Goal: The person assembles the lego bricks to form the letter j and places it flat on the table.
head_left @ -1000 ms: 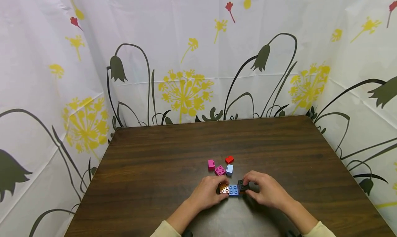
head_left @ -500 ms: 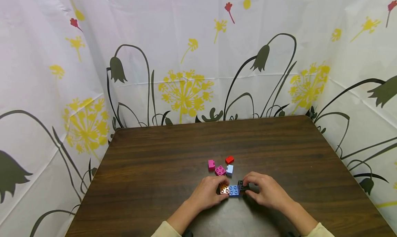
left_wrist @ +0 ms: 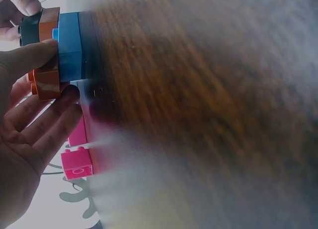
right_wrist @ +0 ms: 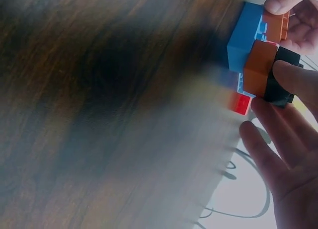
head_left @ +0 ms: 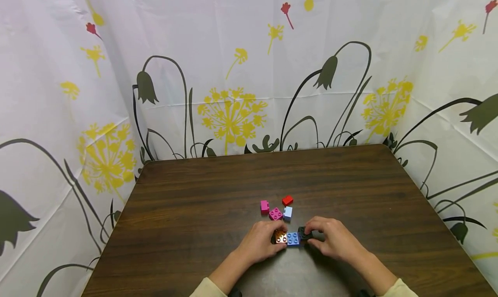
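**Left hand and right hand gripping a small brick build by its two ends**

The build is apparently resting on the dark wooden table, at the lower centre of the head view. A blue brick is forming its base. A shiny orange brick is sitting on the left end; a second orange brick is sitting on the right end, with a black brick topping it. Blue studs are showing between them.

The base is lying flat, probably so that the table is bearing any downward press. Each hand is taking one end, which is likely steadying the build against tipping.

The left hand is pinching the shiny orange brick, thumb on the near side, fingers on the far side. The right hand is mirroring it, pinching the black brick. How hard either is squeezing, I cannot tell. Both forearms are slanting inward from the bottom edge.

Just above the build in the frame, two magenta bricks, a light-blue brick and a red brick are lying loose.
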A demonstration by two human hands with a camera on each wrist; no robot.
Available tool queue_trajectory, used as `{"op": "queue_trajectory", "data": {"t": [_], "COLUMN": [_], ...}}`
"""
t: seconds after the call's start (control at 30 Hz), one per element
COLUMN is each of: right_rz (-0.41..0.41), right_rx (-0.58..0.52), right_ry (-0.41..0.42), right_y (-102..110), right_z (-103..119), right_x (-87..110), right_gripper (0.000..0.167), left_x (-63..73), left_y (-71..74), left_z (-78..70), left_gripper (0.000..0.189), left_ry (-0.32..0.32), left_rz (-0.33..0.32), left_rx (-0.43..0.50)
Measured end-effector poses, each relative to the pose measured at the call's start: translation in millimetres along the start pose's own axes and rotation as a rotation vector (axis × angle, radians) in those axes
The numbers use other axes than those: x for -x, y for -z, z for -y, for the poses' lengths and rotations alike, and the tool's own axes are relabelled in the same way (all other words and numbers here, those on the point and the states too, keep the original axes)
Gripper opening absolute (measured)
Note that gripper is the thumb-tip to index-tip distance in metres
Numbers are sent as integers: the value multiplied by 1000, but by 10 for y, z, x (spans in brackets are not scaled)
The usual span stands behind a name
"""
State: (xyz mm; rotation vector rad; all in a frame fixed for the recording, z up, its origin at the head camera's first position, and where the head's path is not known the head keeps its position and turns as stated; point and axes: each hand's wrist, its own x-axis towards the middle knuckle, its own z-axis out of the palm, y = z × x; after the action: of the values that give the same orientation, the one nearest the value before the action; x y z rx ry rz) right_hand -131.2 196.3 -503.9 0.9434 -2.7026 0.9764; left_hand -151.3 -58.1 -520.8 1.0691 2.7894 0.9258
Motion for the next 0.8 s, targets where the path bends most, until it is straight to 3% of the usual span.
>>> {"op": "queue_trajectory", "data": {"t": [0.3, 0.57, 0.8], "right_rz": [31, 53, 121], "right_rx": [12, 14, 42], "right_ry": [-57, -30, -25], "right_y": [15, 9, 73], "right_z": [25, 15, 47], "right_x": [-6, -20, -64], "right_gripper": [25, 30, 29], "left_x": [-5, 7, 6], "left_y": [4, 18, 22], "left_z": [-5, -6, -17], "left_gripper": [33, 33, 34], "left_ry": [1, 0, 0], "left_rz": [8, 4, 5], "left_rx": [12, 10, 8]}}
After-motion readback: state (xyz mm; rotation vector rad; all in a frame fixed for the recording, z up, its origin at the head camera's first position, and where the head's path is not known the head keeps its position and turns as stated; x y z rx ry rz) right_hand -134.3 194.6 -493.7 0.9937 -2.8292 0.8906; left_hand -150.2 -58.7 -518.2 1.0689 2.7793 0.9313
